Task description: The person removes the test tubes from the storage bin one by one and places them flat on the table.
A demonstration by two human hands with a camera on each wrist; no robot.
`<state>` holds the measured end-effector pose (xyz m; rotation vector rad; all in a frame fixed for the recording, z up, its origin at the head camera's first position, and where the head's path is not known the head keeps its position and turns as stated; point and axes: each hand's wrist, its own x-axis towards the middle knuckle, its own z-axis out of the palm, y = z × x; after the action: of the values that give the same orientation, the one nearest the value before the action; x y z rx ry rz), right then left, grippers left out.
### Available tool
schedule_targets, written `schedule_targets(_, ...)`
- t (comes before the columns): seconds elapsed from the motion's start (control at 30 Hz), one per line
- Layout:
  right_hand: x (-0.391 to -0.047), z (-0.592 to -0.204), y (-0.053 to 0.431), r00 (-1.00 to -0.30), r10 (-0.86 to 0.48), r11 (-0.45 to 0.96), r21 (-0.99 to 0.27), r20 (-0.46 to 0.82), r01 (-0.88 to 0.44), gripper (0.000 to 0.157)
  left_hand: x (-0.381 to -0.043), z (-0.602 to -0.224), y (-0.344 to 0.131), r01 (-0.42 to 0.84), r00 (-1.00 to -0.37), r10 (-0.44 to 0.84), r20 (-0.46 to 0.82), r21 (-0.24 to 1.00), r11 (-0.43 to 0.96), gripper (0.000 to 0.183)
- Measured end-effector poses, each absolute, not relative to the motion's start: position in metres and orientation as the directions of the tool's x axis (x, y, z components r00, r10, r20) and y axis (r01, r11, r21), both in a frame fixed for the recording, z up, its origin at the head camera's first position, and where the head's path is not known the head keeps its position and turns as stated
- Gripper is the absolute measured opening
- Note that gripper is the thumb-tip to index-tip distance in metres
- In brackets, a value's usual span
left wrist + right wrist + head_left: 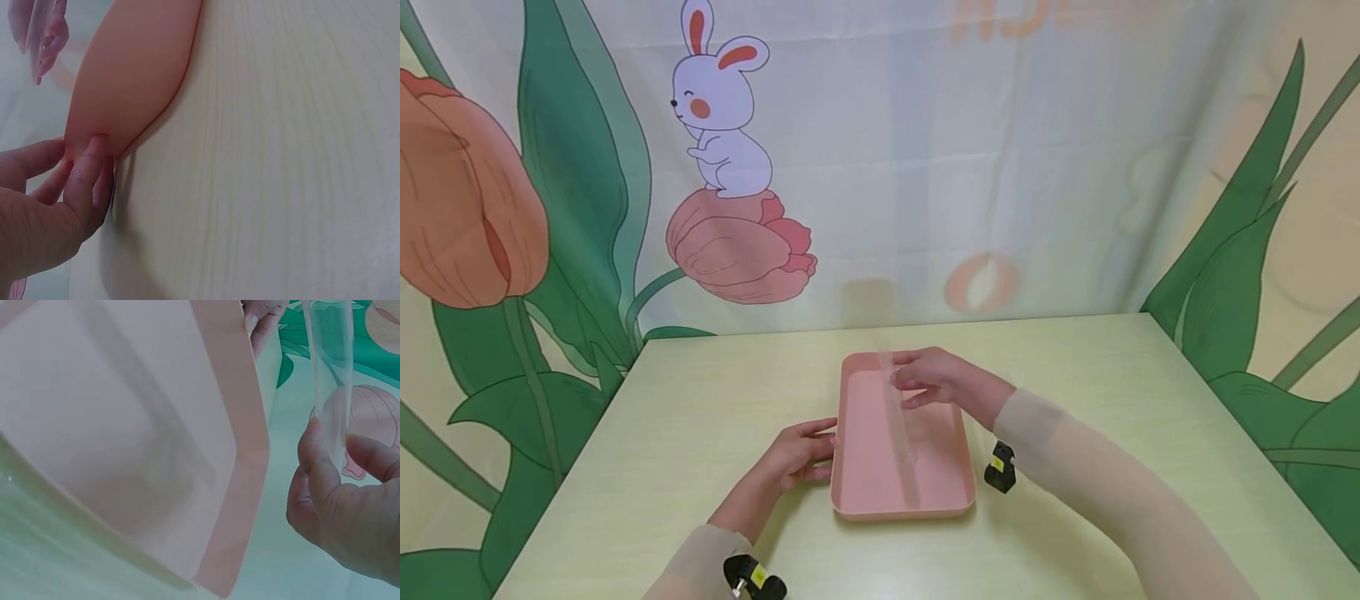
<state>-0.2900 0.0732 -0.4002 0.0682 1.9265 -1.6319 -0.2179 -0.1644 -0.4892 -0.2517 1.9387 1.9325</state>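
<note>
A long clear plastic tube (334, 369) is pinched between the thumb and fingers of my right hand (936, 375). In the head view the tube hangs slanted above a shallow pink tray (868, 492). Its see-through body makes its ends hard to make out there. My left hand (801, 454) rests at the tray's left side, its fingertips touching the outer wall. In the left wrist view those fingers (81, 178) press on the pink wall rather than wrap round it. The tray lies flat, its long side running away from me; shadows fall across its floor.
The tray stands on a pale wood-grain table (700, 400). Behind it hangs a printed cloth (880, 150) with a rabbit and tulips. A small black wrist camera (1000, 468) sits on the right sleeve, another camera (754, 577) on the left.
</note>
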Motion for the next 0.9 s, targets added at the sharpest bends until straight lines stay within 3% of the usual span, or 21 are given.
schedule_targets(0.9, -0.286, -0.400, 0.152, -0.825, -0.372, 0.252, -0.902, -0.426, 0.352, 0.062, -0.217, -0.487, -0.163, -0.396, -0.906, 0.140, -0.398, 0.917, 0.043, 0.054)
